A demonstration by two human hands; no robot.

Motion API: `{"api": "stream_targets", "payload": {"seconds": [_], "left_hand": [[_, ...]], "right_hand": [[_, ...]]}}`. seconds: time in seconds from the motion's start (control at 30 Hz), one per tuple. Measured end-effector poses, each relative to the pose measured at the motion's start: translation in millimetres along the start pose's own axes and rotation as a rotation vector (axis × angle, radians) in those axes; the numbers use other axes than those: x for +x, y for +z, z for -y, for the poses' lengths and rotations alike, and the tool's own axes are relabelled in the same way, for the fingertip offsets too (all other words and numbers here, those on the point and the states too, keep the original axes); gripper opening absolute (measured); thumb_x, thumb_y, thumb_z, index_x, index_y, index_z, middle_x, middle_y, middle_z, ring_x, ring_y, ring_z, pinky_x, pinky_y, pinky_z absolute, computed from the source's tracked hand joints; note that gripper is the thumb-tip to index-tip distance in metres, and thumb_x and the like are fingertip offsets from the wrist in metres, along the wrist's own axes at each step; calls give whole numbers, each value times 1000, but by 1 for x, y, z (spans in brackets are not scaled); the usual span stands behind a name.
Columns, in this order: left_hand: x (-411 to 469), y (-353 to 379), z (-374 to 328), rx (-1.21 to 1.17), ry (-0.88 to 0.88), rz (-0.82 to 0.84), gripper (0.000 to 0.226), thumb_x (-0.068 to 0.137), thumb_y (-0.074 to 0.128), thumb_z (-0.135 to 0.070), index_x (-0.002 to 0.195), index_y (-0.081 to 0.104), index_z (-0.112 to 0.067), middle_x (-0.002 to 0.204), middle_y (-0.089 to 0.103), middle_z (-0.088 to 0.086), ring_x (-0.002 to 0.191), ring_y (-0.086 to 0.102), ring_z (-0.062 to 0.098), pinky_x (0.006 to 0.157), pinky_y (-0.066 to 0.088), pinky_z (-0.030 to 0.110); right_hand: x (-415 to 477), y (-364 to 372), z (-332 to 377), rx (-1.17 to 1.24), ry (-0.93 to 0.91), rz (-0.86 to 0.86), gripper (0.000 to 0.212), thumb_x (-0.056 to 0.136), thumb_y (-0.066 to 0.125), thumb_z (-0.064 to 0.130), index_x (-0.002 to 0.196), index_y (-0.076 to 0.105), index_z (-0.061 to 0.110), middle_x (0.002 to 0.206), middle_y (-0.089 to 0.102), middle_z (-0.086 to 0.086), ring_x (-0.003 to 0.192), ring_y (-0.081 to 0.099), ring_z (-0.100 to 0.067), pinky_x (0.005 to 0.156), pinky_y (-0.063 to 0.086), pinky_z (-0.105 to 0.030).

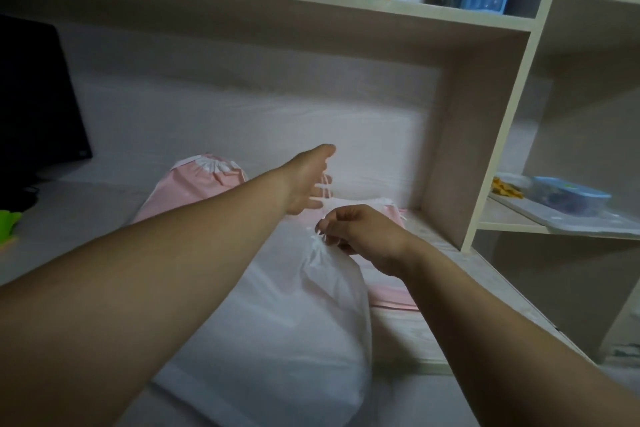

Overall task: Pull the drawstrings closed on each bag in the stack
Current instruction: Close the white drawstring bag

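Note:
A white stuffed drawstring bag [294,333] lies in front of me with its gathered neck pointing away. My right hand [360,229] pinches that neck shut. My left hand [308,180] reaches further out and holds the white drawstring [325,189], pulled away from the bag. Behind my left arm lies a pink bag [201,180] with its white-edged mouth cinched. Flat pink bags [394,295] lie under my right wrist, and another pink one with a white top edge [377,204] shows just behind my right hand.
The bags rest on a pale desk [433,333] inside a shelf unit, whose side panel [478,135] rises close on the right. A black monitor [34,97] stands at the left, with a green object [8,222] near it. A blue-lidded box [571,198] sits on the right shelf.

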State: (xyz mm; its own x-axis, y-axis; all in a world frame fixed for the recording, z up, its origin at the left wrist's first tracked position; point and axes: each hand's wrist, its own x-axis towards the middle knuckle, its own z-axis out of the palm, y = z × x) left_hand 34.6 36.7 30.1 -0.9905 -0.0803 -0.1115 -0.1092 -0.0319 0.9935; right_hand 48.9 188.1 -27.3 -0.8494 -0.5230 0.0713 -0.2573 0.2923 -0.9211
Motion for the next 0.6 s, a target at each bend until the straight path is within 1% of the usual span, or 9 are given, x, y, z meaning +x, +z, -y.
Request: {"api": "stream_targets", "payload": {"seconds": [0.07,0.13,0.17,0.2,0.27,0.37,0.43,0.5,0.6], "left_hand": [[-11,-12,17,83,-25,37,35,99,46,-40,116,50,-10,120,62,19,92,64,33,89,51,42],[-18,-19,33,84,-19,32,13,96,41,-21,93,48,-10,100,63,24,71,59,28,68,47,31],[-19,-22,40,113,8,-1,11,94,42,-13,86,48,-10,89,61,21,65,55,25,62,45,28],[-20,-24,46,183,51,-55,13,92,45,-9,80,50,-10,81,57,15,63,53,22,65,49,27],[-19,-32,55,387,122,-175,19,88,54,-13,69,54,-11,68,53,7,63,53,24,75,54,34],[-22,-41,62,577,147,-283,42,101,56,-28,66,65,-4,73,68,10,69,60,29,71,49,32],[-27,-41,64,451,102,-283,52,103,57,-38,61,63,-8,72,70,10,62,60,25,67,47,29],[-31,-39,64,358,63,-251,53,102,58,-42,60,62,-10,63,67,8,51,55,20,56,43,23],[-35,-34,63,305,50,-148,50,103,55,-40,70,72,-7,64,67,8,49,55,18,52,42,22]], "right_hand": [[1,-6,-2,3,-22,-2,19,98,66,15,81,74,16,76,65,-1,75,56,-16,73,45,-27],[1,-10,-1,-1,-48,28,20,99,68,18,79,73,17,78,66,-2,75,57,-15,71,44,-26],[2,-11,-1,-11,-60,41,21,99,67,18,79,73,17,78,66,-1,74,58,-13,70,45,-24],[2,-13,0,-20,-70,48,22,100,67,16,79,73,17,78,67,0,73,59,-12,69,47,-22],[0,-14,2,-33,-84,54,23,100,65,12,79,73,17,77,68,2,73,60,-10,69,48,-20],[-3,-16,3,-15,-76,100,18,100,64,12,85,73,12,81,67,-3,75,60,-14,70,49,-22],[-5,-17,1,1,-58,127,15,100,63,13,89,73,9,80,66,-4,74,59,-14,69,49,-22],[-6,-18,-1,11,-44,129,16,100,64,14,87,74,11,78,66,-3,72,58,-13,68,47,-23],[-7,-20,-6,18,-39,80,18,98,67,16,82,74,15,78,66,-3,71,58,-12,69,46,-23]]}}
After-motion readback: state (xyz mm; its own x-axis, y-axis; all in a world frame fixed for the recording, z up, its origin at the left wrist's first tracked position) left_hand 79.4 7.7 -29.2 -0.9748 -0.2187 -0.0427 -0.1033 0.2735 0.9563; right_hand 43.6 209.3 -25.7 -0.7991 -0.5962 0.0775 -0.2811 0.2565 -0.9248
